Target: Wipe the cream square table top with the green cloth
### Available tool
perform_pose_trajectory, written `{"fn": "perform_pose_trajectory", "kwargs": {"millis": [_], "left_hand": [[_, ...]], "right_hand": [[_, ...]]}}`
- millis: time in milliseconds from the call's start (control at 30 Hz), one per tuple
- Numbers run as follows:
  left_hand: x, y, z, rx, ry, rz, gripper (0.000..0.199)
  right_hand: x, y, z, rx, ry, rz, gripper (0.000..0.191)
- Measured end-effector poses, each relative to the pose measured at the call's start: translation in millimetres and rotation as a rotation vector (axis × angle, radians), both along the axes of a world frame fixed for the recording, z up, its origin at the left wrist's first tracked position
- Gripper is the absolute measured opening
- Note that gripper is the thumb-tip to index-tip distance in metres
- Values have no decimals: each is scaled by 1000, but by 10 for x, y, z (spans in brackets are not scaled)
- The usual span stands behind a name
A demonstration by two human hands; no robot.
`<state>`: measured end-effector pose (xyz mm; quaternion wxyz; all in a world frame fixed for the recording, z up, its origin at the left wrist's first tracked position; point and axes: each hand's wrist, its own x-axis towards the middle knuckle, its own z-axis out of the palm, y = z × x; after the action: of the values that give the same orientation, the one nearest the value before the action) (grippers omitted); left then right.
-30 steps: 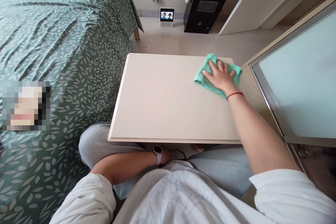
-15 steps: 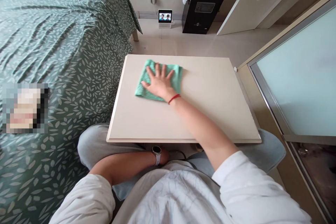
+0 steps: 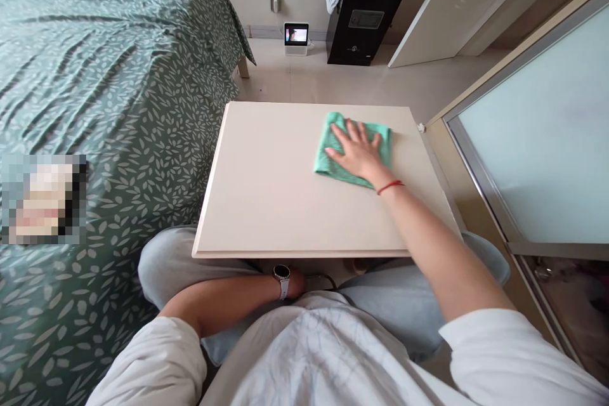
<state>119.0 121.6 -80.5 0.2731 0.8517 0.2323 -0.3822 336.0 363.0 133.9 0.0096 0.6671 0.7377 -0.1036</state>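
Note:
A folded green cloth (image 3: 328,155) lies flat on the right half of the cream tabletop (image 3: 266,190). Spread over it is my right hand (image 3: 358,151), fingers apart and palm down, with a red string around the wrist. My left hand (image 3: 297,283) rests in my lap just below the table's near edge, with a watch (image 3: 282,273) on that wrist. Its fingers are hidden from view, so I cannot see how they are held.
To the left is a bed (image 3: 157,89) with a green leaf-patterned sheet. A small lit display (image 3: 296,38) stands on the floor by the wall, beside a black cabinet (image 3: 364,19) topped with clothes. A frosted sliding panel (image 3: 533,127) borders the table's right side.
My right hand has slid the green cloth across the tabletop from the left half to the right. My left hand stays in my lap. The picture on the small display differs.

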Motion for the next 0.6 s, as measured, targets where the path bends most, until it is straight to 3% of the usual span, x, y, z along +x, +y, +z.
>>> {"fn": "perform_pose_trajectory", "kwargs": {"millis": [133, 200, 267, 333, 400, 600], "left_hand": [[-4, 15, 13, 12, -12, 3, 26], [-7, 19, 18, 9, -7, 2, 28], [-7, 22, 25, 4, -3, 0, 27], [-3, 22, 34, -3, -9, -2, 27], [0, 22, 44, -4, -21, 1, 26], [-5, 23, 73, -16, -21, -9, 27]], "right_hand": [[907, -231, -103, 37, -53, -241, 84], [1061, -296, -142, 55, -63, -306, 85], [981, -291, -155, 55, -62, -336, 86], [682, -241, -130, 46, -66, -317, 86], [204, -195, -72, 37, -61, -231, 85], [-1596, -357, 95, -9, 71, 264, 91]]}}
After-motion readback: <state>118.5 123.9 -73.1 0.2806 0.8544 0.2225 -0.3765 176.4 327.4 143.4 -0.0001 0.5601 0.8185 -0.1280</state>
